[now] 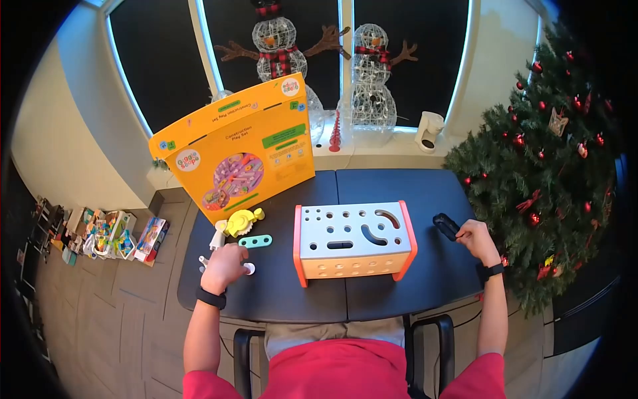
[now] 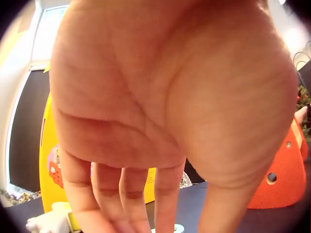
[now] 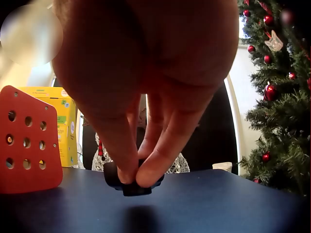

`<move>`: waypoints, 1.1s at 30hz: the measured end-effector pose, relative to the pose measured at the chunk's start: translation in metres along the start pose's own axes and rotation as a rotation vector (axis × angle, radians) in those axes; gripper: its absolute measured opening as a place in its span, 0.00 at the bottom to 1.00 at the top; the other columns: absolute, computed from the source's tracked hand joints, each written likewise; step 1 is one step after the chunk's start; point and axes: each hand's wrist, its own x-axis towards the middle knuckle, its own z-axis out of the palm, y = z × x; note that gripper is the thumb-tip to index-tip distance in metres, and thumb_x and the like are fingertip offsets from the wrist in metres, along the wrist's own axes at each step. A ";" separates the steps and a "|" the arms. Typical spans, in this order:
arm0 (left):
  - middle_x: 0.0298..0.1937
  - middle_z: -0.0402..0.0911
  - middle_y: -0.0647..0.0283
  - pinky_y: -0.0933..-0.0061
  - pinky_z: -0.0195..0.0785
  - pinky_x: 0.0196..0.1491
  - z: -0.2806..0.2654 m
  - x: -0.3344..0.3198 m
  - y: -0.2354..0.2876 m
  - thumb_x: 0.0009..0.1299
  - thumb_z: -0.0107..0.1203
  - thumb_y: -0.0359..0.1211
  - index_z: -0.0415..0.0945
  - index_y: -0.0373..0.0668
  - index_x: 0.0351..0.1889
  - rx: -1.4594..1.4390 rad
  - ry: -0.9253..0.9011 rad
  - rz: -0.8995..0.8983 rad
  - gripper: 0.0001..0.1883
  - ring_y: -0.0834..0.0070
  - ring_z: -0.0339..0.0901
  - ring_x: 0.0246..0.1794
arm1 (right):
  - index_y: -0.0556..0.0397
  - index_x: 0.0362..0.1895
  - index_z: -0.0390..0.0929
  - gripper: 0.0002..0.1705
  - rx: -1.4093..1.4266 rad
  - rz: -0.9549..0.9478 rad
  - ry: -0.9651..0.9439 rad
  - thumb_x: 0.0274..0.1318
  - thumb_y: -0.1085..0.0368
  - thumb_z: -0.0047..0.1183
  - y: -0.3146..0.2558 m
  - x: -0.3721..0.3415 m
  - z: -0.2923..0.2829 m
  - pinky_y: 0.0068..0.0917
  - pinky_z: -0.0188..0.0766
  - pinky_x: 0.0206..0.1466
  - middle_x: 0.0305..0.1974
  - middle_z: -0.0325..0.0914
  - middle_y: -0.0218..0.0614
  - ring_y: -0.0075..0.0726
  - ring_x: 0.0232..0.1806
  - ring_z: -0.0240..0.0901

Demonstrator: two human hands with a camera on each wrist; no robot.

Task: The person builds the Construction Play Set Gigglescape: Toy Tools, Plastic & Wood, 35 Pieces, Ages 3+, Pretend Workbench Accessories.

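On the table's left side, my left hand (image 1: 226,266) hovers over or rests among small pieces, its fingers hanging down and loosely extended in the left wrist view (image 2: 165,111). Around it lie a teal strip with holes (image 1: 247,242), yellow pieces (image 1: 240,223), a white piece (image 1: 217,238) and a small round white piece (image 1: 249,268). Whether its fingertips touch anything is hidden. My right hand (image 1: 477,241) pinches a dark object (image 1: 444,226) between thumb and fingers at the table's right side; in the right wrist view the object (image 3: 137,191) appears just above the tabletop.
A toy workbench with a pale perforated top (image 1: 352,229) and orange-red ends stands mid-table. Behind the left-hand pieces stands a large yellow box (image 1: 266,126). A decorated tree (image 1: 538,166) is close on the right. Lit snowman figures (image 1: 373,86) stand by the window.
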 end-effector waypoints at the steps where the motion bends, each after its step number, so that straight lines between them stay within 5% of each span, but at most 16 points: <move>1: 0.41 0.88 0.57 0.58 0.78 0.48 0.003 0.002 -0.003 0.54 0.77 0.35 0.86 0.41 0.40 -0.025 0.011 0.025 0.18 0.57 0.86 0.45 | 0.61 0.32 0.87 0.11 -0.007 0.031 -0.004 0.42 0.84 0.68 0.002 0.000 0.002 0.30 0.81 0.37 0.32 0.81 0.43 0.38 0.31 0.85; 14: 0.37 0.88 0.51 0.54 0.79 0.46 0.020 0.002 -0.018 0.60 0.70 0.32 0.86 0.40 0.35 -0.173 -0.022 0.042 0.08 0.51 0.85 0.41 | 0.62 0.31 0.89 0.07 -0.013 0.218 -0.141 0.42 0.78 0.67 0.021 -0.016 0.018 0.34 0.83 0.42 0.32 0.87 0.50 0.46 0.34 0.88; 20: 0.31 0.86 0.55 0.65 0.76 0.39 -0.036 -0.023 0.019 0.63 0.69 0.26 0.84 0.37 0.38 -0.415 0.140 0.028 0.07 0.64 0.85 0.32 | 0.62 0.36 0.89 0.11 -0.117 0.312 -0.195 0.45 0.73 0.71 -0.016 -0.007 -0.002 0.37 0.82 0.43 0.34 0.87 0.50 0.46 0.35 0.87; 22: 0.33 0.86 0.55 0.70 0.75 0.36 -0.049 -0.026 0.029 0.65 0.67 0.23 0.84 0.35 0.41 -0.520 0.362 0.216 0.07 0.70 0.83 0.29 | 0.62 0.39 0.88 0.13 -0.158 0.110 -0.035 0.47 0.70 0.71 -0.031 0.000 -0.009 0.39 0.81 0.45 0.35 0.87 0.48 0.47 0.37 0.85; 27: 0.46 0.90 0.56 0.74 0.81 0.50 -0.075 -0.036 0.074 0.65 0.67 0.18 0.84 0.33 0.46 -0.755 0.463 0.362 0.12 0.72 0.90 0.44 | 0.60 0.39 0.84 0.10 -0.056 -0.131 0.101 0.52 0.71 0.68 -0.129 0.024 -0.025 0.38 0.79 0.47 0.36 0.84 0.43 0.47 0.41 0.83; 29: 0.45 0.90 0.58 0.74 0.80 0.49 -0.078 -0.035 0.095 0.65 0.68 0.19 0.84 0.34 0.46 -0.821 0.489 0.416 0.12 0.74 0.89 0.42 | 0.58 0.38 0.83 0.10 -0.105 -0.438 0.210 0.52 0.71 0.69 -0.166 0.032 -0.027 0.38 0.78 0.48 0.38 0.83 0.42 0.47 0.43 0.81; 33: 0.44 0.90 0.59 0.74 0.80 0.47 -0.080 -0.029 0.132 0.63 0.71 0.22 0.85 0.35 0.43 -0.863 0.528 0.548 0.11 0.74 0.88 0.41 | 0.55 0.40 0.84 0.12 -0.042 -0.574 0.243 0.51 0.70 0.70 -0.233 0.035 -0.023 0.38 0.79 0.50 0.40 0.83 0.40 0.47 0.46 0.81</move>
